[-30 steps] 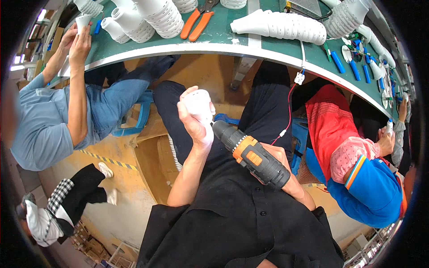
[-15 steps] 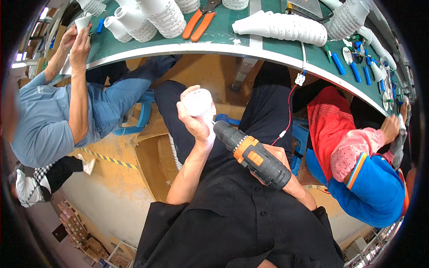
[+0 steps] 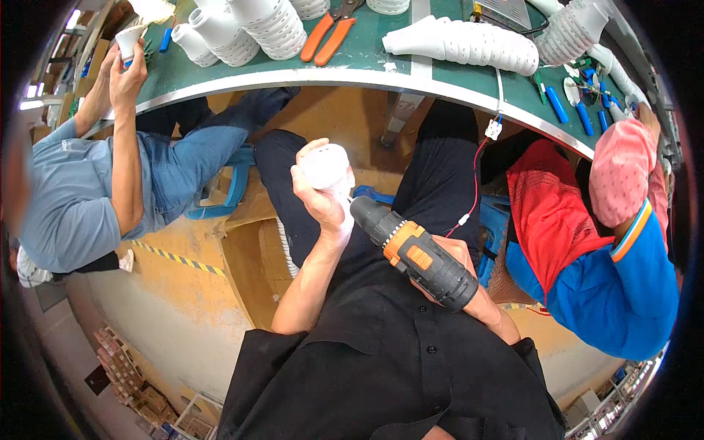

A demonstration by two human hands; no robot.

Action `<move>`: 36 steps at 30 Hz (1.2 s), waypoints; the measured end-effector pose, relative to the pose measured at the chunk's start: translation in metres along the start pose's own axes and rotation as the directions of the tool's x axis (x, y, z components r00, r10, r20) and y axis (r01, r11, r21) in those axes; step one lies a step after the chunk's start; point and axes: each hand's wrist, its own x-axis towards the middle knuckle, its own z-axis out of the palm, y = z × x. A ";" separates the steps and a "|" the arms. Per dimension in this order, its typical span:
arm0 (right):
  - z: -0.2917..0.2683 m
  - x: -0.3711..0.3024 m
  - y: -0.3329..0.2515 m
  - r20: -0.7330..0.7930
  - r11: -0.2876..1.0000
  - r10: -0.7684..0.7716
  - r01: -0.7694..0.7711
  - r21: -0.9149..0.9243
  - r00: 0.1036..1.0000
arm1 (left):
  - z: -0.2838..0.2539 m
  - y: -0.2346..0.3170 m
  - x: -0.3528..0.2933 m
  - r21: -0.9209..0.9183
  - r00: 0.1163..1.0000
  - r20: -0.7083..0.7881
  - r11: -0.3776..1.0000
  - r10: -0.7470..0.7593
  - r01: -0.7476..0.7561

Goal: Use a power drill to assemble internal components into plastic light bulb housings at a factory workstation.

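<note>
In front of my lap, my left hand (image 3: 320, 202) is wrapped round a white plastic housing (image 3: 325, 166), its rounded end tilted up. My right hand (image 3: 456, 253) grips a black and orange cordless drill (image 3: 418, 253), mostly hidden behind the tool's body. The drill's nose points up and left at the lower side of the housing, beside my left palm. Bright light falls on the palm there. Whether the bit touches the housing I cannot make out.
Stacked white housings (image 3: 268, 29) and orange-handled pliers (image 3: 328, 33) lie on the green table (image 3: 337, 79). More nested housings (image 3: 462, 45) lie along its edge. A cardboard box (image 3: 253, 271) stands by my left leg. Co-workers sit at left (image 3: 81, 191) and right (image 3: 609, 271).
My hands, the housing and the drill hold practically still. The co-worker at right has raised an arm and reached farther over the table; the one at left has lowered a white part slightly.
</note>
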 end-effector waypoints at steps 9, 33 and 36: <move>0.001 -0.001 -0.001 0.004 1.000 -0.005 0.005 -0.006 1.000 | -0.002 -0.002 -0.001 0.038 1.000 0.004 0.999 0.030 -0.030; 0.009 0.006 -0.002 -0.026 1.000 -0.027 0.027 -0.010 0.999 | 0.003 -0.002 -0.007 0.012 0.999 0.001 0.999 0.049 -0.049; 0.008 0.004 -0.003 -0.023 0.999 -0.032 0.032 -0.016 0.999 | -0.015 -0.014 -0.001 0.149 0.981 0.071 0.970 0.181 -0.189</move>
